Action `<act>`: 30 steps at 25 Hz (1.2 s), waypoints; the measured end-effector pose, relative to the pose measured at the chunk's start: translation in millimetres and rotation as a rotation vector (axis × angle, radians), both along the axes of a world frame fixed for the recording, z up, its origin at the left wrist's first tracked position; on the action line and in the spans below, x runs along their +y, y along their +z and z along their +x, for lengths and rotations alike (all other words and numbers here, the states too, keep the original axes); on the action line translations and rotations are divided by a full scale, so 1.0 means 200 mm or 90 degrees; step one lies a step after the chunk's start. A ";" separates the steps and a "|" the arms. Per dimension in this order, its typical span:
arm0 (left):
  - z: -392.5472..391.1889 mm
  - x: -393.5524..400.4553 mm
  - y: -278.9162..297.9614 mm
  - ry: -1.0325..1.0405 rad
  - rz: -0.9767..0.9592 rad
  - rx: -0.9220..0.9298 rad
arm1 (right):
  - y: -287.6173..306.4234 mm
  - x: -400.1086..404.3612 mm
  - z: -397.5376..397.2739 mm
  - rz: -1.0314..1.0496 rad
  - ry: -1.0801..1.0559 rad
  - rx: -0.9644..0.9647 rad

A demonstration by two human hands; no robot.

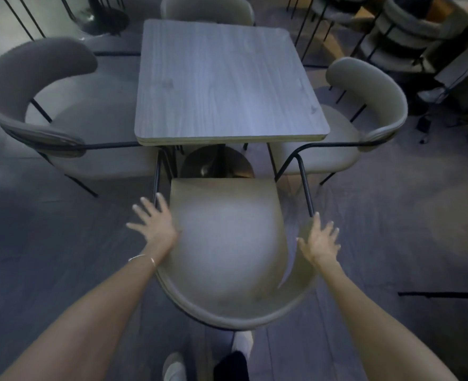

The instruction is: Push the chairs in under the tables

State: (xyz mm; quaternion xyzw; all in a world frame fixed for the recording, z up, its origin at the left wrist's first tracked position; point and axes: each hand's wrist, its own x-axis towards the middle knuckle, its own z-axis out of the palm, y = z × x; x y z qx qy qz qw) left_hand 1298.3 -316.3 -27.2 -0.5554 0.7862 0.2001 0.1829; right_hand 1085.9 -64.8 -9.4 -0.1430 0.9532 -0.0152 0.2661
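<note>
Both hands, the left hand (155, 224) and right hand (320, 240), are spread wide, holding nothing. The chair (227, 243) looks light; push its curved back toward the bench (224, 78).

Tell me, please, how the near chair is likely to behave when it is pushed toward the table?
The near chair looks fairly light, with thin black metal legs and a padded seat, so it should probably slide on the smooth floor. Pushed high, at the curved back, it may tip forward slightly. Both open hands, left hand and right hand, suggest an even, straight push.
</note>
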 end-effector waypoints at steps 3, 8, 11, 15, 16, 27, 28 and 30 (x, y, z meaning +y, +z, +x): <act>0.06 -0.02 -0.11 0.149 0.092 0.028 | -0.11 0.00 -0.09 -0.028 -0.124 -0.043; 0.03 0.01 -0.16 0.171 0.004 0.011 | -0.19 0.03 -0.17 -0.044 -0.046 0.069; 0.00 0.02 -0.14 0.180 0.023 0.005 | -0.19 0.03 -0.20 -0.053 -0.018 0.068; -0.07 0.07 -0.15 0.202 0.025 0.040 | -0.18 0.00 -0.35 -0.049 -0.002 0.070; -0.08 0.07 -0.15 0.204 0.023 0.047 | -0.18 -0.01 -0.38 -0.043 0.002 0.074; -0.03 0.03 -0.14 0.200 0.032 0.057 | -0.20 0.01 -0.26 -0.049 -0.030 0.085; -0.03 0.03 -0.13 0.195 0.033 0.055 | -0.19 0.01 -0.26 -0.051 -0.030 0.085; -0.03 0.03 -0.12 0.202 0.042 0.046 | -0.19 0.01 -0.27 -0.046 -0.027 0.077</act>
